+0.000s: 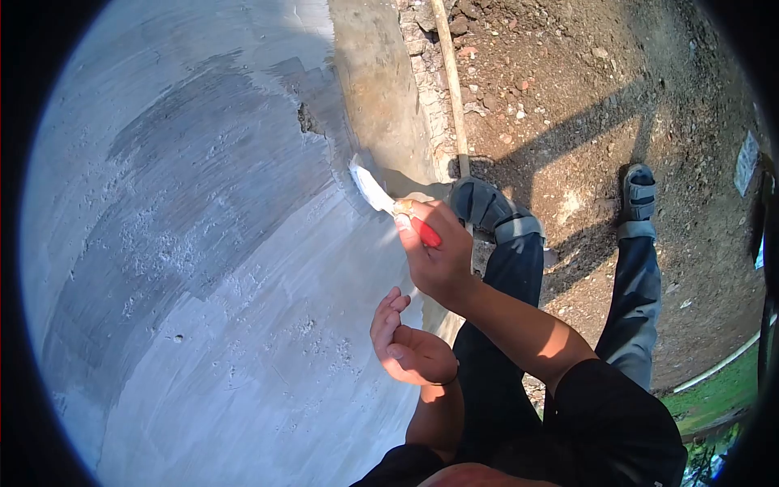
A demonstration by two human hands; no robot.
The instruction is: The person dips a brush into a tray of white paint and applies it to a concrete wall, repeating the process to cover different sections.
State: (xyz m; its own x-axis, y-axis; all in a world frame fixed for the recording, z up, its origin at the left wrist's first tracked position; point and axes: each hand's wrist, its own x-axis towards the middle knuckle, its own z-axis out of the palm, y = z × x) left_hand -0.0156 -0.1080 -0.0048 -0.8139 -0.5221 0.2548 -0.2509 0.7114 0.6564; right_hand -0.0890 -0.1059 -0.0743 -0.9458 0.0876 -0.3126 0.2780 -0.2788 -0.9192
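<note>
Brushwork on the gray wall (268, 292) looks like the step in hand; the next stroke calls for steady, light pressure. The right hand (446, 264) has its fingers clamped on a red-handled paintbrush (372, 187) near the wall's edge; the left hand's (415, 357) fingers curl loosely, apart. Pebbly, sunlit dirt (560, 73) holds a pole (449, 77).

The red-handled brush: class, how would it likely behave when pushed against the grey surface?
The brush is probably light, since the right hand alone holds it. Its white head may bend when pressed, as it looks thin near the tip. The head might smear, since it seems coated.
</note>
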